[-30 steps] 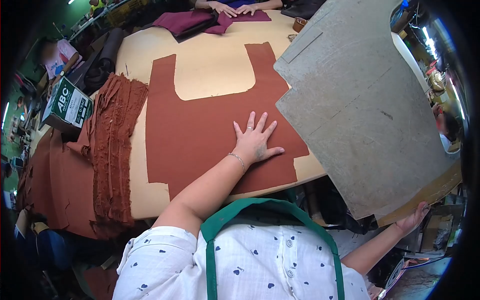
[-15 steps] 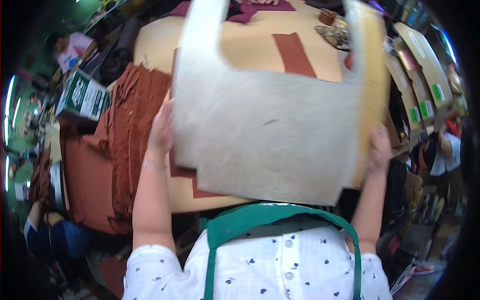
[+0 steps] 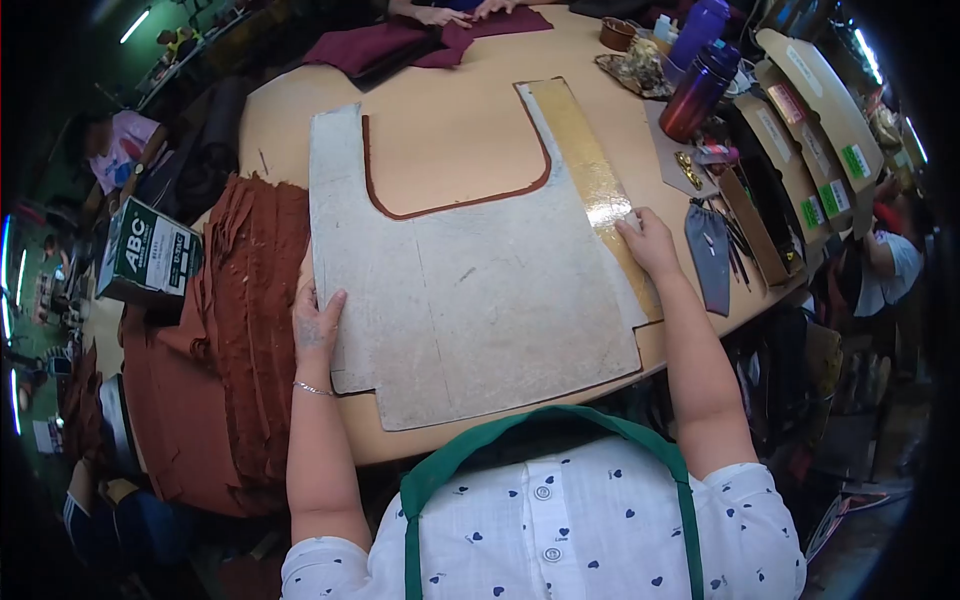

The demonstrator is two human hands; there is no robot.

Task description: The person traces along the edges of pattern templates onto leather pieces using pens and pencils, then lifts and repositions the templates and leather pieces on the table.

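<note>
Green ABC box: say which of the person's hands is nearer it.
Left. The left hand touches the grey board at its left edge, with rust fabric between hand and green box; the right hand is at the board's opposite edge, farther off.

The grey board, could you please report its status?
Left hand, right hand at opposite sides. Grey board over rust fabric. Nothing atop board besides hands.

On the green-and-white box, near the left edge of the worktop – letters "ABC" – smaller print is unclear.
</note>
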